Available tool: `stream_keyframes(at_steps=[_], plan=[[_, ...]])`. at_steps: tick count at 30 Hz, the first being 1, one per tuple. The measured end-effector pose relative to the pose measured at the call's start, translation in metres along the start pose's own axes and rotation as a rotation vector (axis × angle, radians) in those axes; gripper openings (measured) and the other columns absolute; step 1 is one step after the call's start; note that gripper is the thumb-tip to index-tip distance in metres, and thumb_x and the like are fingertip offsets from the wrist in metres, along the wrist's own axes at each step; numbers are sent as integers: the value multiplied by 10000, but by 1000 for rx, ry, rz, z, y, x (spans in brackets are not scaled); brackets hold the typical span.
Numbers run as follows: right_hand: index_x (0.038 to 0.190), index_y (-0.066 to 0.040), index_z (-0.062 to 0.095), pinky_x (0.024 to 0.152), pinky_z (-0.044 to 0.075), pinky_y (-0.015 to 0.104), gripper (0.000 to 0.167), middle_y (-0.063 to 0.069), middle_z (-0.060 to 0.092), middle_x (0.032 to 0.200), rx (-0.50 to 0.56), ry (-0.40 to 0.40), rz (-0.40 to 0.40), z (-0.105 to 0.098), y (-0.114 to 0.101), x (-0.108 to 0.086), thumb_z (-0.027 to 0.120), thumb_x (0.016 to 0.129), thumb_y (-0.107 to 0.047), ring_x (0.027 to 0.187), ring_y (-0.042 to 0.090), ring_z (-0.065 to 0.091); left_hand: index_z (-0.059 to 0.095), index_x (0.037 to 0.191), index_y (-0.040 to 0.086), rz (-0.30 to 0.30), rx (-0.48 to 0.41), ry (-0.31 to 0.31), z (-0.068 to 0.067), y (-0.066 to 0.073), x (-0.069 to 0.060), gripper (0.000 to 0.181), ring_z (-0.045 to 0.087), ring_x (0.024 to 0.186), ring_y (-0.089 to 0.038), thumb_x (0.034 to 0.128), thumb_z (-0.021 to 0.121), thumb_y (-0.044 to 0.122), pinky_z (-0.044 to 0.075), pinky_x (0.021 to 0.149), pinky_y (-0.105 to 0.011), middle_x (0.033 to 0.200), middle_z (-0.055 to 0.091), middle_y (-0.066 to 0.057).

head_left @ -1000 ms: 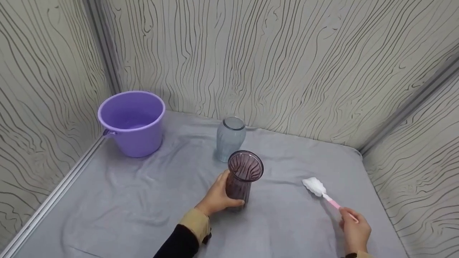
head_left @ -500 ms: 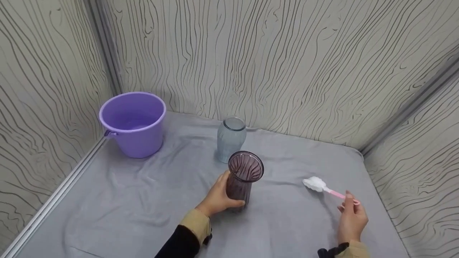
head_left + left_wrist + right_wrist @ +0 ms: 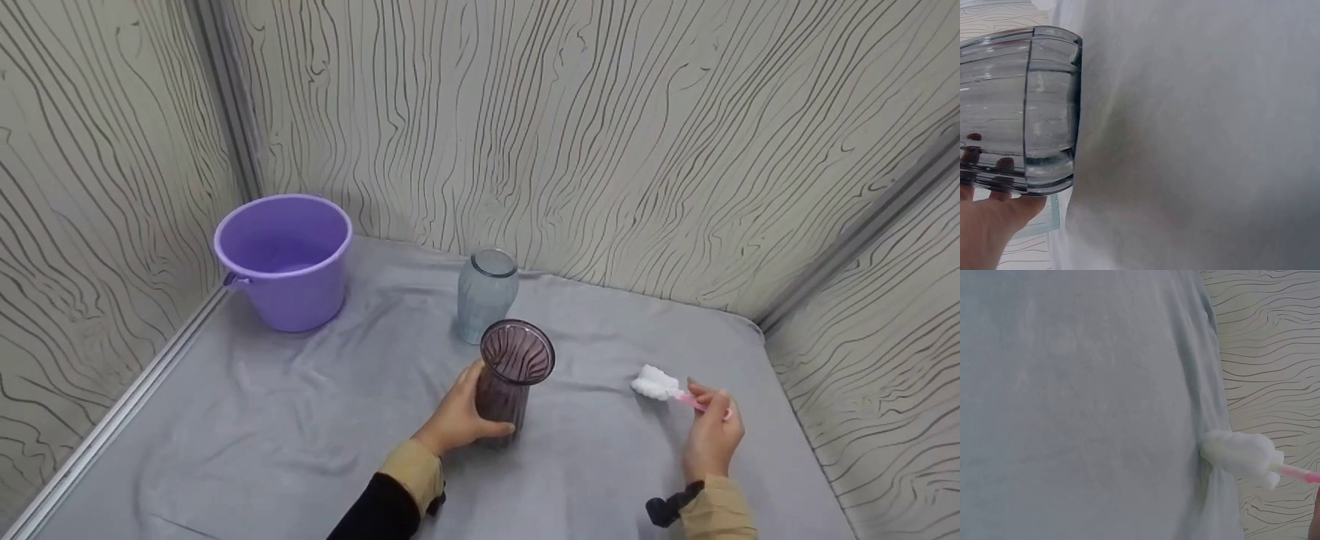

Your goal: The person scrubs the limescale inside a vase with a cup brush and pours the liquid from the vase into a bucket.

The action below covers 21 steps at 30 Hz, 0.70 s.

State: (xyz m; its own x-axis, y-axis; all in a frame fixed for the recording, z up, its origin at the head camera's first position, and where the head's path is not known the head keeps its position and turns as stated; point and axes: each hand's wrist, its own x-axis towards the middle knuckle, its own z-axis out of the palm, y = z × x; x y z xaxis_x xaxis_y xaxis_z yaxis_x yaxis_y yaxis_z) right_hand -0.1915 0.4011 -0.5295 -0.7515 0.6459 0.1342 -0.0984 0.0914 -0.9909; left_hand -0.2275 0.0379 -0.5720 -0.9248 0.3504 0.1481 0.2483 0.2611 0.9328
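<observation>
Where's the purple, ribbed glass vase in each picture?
Head: the purple, ribbed glass vase is below the middle, slightly right, gripped by the person's left hand.
Left wrist: the vase is at the left edge, sideways and partly cut off, looking greyer.
Right wrist: not in it.
Shared landmark: the smooth grey cloth, which fills the right of the left wrist view and the left of the right wrist view.

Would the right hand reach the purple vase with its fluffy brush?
Probably yes: nothing stands between the right hand, holding the brush, and the purple vase, though the left hand covers part of it.
</observation>
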Motion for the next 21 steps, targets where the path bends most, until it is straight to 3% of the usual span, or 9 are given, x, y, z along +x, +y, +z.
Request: stream_keyframes(at_steps=[6,10,14,21], plan=[[812,122,504,864,382,197,578,-40,680,816,-62,-7,-129,15,0,-1,385,1101,-364,906,130,602,319,1550,120,19,-6,-4,-1,0,-1,1067,416,1374,-306,698,940,288,344,1127,-532,1522,392,-157],[829,118,554,824,402,203,605,-31,663,844,-203,-51,-190,19,-3,-3,351,1108,-379,903,121,574,318,1552,110,21,-2,4,0,2,-1,1073,412,1384,-320,694,942,270,337,1132,-538,1528,385,-175],[839,86,585,844,400,230,609,62,660,917,-332,-125,-226,21,-6,-4,295,1118,-371,927,104,555,309,1558,103,9,-9,4,0,2,-1,1080,395,1401,-334,696,942,256,328,1137,-545,1546,363,-186],[761,34,600,764,395,168,522,137,671,891,-417,-191,-367,27,-6,0,336,1121,-236,816,49,543,331,1542,108,18,-12,9,0,1,1,1069,410,1383,-332,685,951,261,335,1129,-543,1532,378,-178]])
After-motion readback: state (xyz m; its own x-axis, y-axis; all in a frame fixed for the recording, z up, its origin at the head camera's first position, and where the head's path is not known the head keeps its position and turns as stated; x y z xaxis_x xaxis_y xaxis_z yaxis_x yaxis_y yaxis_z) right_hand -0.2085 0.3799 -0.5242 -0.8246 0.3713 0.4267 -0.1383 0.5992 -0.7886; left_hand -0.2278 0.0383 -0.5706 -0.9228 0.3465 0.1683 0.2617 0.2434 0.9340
